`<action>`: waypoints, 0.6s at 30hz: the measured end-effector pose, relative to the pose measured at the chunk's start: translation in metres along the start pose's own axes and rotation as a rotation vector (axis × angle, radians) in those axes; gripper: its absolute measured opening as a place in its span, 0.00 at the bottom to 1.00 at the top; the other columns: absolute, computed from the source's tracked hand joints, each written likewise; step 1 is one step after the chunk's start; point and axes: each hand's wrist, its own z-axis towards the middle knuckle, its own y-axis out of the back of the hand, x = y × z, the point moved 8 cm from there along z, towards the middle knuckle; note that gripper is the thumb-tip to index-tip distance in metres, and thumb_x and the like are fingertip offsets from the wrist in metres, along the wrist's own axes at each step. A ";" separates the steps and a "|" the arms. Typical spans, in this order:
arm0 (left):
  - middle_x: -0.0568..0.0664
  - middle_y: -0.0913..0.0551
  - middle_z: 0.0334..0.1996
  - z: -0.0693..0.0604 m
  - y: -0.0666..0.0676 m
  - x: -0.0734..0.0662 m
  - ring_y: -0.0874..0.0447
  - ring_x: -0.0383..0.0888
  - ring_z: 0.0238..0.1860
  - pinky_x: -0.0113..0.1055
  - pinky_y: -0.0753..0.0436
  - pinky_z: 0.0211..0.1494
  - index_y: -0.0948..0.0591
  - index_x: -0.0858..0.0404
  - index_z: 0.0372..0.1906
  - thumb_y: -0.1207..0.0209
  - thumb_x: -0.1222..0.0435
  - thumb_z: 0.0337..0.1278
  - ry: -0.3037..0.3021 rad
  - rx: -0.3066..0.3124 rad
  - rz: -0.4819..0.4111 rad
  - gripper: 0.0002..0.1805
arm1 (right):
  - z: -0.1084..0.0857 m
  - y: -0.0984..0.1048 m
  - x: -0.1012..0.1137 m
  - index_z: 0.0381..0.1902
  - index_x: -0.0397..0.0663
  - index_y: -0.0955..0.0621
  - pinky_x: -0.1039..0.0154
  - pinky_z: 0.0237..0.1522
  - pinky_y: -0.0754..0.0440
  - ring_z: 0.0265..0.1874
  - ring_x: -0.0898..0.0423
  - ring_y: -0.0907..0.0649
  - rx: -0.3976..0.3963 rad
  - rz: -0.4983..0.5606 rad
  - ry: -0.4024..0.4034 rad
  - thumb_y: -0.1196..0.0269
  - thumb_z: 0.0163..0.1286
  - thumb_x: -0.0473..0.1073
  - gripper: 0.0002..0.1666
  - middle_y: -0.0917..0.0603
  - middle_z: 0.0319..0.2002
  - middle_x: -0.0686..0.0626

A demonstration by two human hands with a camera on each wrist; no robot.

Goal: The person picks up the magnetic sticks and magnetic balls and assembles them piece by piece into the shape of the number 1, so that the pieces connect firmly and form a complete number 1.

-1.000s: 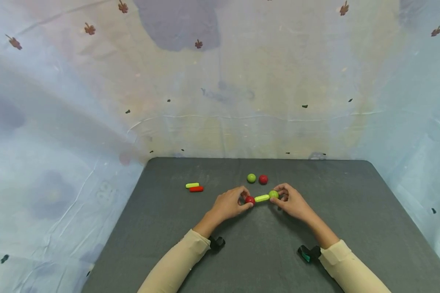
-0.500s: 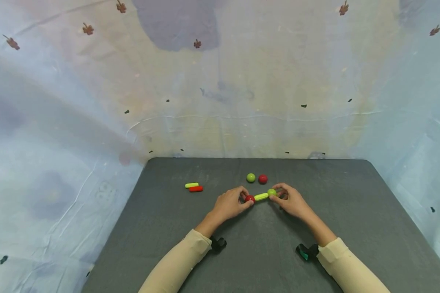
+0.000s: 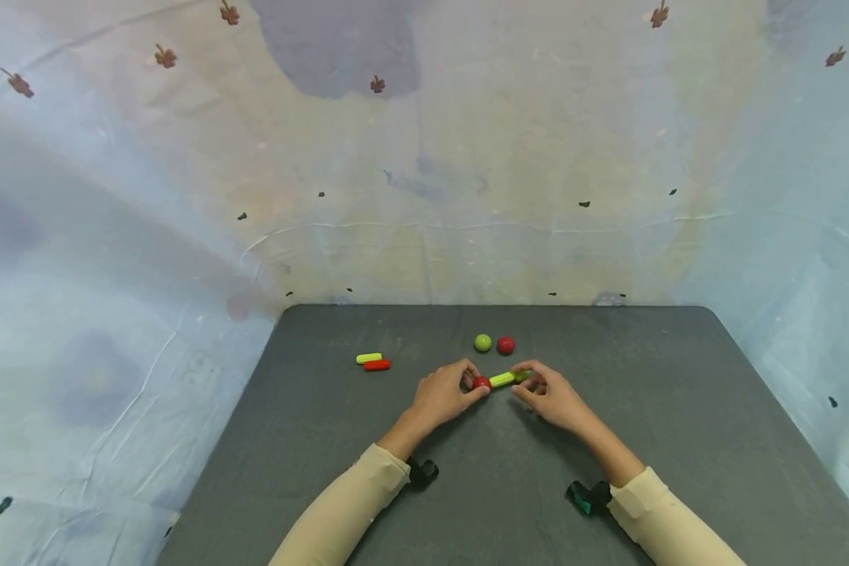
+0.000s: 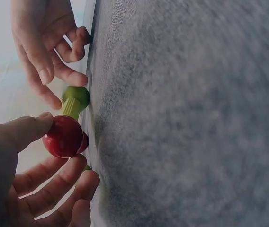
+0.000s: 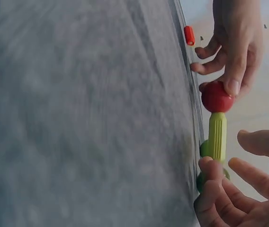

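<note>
Here, the left hand (image 3: pixel 444 393) pinches a red ball (image 3: pixel 482 383) over the desk (image 3: pixel 495 487). A yellow-green rod (image 3: pixel 502 380) runs rightward from it to a green ball (image 4: pixel 77 97), beside which the right hand (image 3: pixel 553 402) has its fingers parted; whether they touch it I cannot tell. Farther off sit a loose green ball (image 3: pixel 483 343) and a second red ball (image 3: pixel 505 346); left, a yellow stick (image 3: pixel 369 358) lies beside a red stick (image 3: pixel 377 365).

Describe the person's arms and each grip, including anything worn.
The left sleeve and right sleeve are pale beige, both cuffed. A black left wrist device and a black right wrist device with a green patch sit by them. The left grip and right grip are bare, ungloved.
</note>
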 end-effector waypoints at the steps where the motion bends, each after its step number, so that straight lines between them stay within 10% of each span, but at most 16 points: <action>1: 0.38 0.16 0.39 0.000 0.000 0.000 0.22 0.33 0.31 0.35 0.22 0.35 0.17 0.49 0.53 0.32 0.42 0.70 -0.004 -0.001 -0.002 0.19 | 0.000 -0.002 0.001 0.67 0.38 0.22 0.59 0.26 0.18 0.28 0.50 0.13 0.012 0.014 0.006 0.33 0.80 0.38 0.23 0.11 0.44 0.38; 18: 0.39 0.14 0.40 -0.005 -0.001 -0.011 0.20 0.33 0.30 0.35 0.22 0.33 0.19 0.49 0.51 0.30 0.42 0.68 -0.028 -0.023 -0.011 0.20 | 0.003 -0.025 0.010 0.70 0.29 0.27 0.55 0.31 0.11 0.30 0.42 0.10 0.152 0.226 0.066 0.40 0.84 0.35 0.23 0.12 0.48 0.27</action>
